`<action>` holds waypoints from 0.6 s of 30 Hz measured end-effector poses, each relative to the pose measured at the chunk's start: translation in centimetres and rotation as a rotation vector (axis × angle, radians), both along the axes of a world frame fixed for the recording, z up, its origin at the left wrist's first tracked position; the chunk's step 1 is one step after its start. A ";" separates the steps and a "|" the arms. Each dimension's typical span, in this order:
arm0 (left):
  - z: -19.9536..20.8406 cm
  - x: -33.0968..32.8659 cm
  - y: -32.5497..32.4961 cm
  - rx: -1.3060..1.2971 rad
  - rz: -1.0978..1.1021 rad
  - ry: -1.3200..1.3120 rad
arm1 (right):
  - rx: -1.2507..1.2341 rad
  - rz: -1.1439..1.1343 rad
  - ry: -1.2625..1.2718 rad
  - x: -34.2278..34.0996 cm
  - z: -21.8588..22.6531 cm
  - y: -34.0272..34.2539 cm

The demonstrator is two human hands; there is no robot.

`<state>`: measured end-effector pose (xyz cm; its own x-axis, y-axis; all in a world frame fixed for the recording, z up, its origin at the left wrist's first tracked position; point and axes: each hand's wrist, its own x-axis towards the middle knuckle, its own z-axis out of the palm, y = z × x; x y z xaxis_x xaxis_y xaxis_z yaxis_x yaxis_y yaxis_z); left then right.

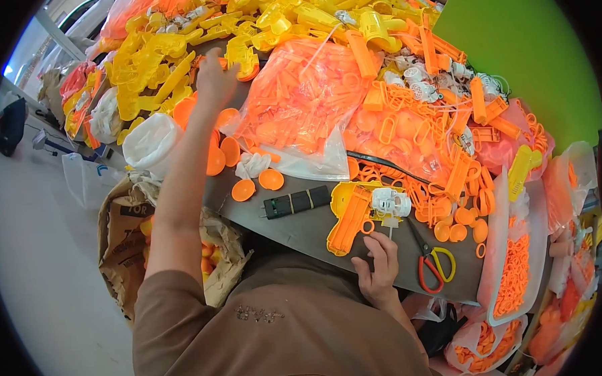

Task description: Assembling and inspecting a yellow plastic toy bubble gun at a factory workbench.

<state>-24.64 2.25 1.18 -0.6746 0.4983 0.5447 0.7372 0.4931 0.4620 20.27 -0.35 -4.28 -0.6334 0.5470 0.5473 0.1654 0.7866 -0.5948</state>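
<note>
My left hand (216, 81) is stretched far across the table, among orange and yellow plastic parts at the edge of the heap. Its fingers are partly hidden and blurred, so I cannot make out a grip. Close to my body, my right hand (380, 268) rests with loosely bent fingers and the thumb apart, holding nothing. Its fingertips are beside a yellow plastic half-shell (342, 198). In that shell lie a long orange piece (349, 221), a white mechanism (391, 202) and a small orange ring (368, 227).
A black screwdriver-like tool (296, 202) and red-and-yellow-handled scissors (437, 266) flank the shell. Behind lie a clear bag of orange parts (304, 97) and yellow shells (148, 70). A tray of small orange pieces (513, 273) stands right; a paper sack (122, 243) stands left.
</note>
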 end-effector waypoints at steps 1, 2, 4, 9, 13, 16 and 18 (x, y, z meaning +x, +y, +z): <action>-0.3 -2.4 1.3 -0.024 0.119 -0.089 | -0.028 -0.020 0.012 0.0 -0.1 0.0; -1.0 -4.6 1.9 -0.020 0.119 -0.087 | -0.024 -0.019 0.014 -0.1 -0.2 0.0; -2.0 -6.5 3.1 -0.265 -0.002 -0.339 | -0.052 -0.013 0.024 0.1 -0.4 0.1; 0.9 -5.8 2.7 -0.017 0.155 0.050 | -0.155 -0.035 0.090 0.2 -0.2 -0.1; 6.7 -5.7 -0.3 -0.179 0.347 0.307 | -0.174 -0.012 0.129 0.5 1.1 0.4; 10.7 -2.3 -2.1 -0.088 0.078 0.475 | -0.065 -0.004 0.124 -0.2 2.8 1.6; 12.8 3.7 -4.0 -0.045 -0.176 0.489 | 0.140 -0.015 0.068 -1.4 5.4 2.4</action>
<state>-20.96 -1.79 13.98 -0.2504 0.6112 0.7508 0.9351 0.3535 0.0241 18.86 2.06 1.08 -0.5850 0.4714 0.6599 0.1409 0.8604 -0.4897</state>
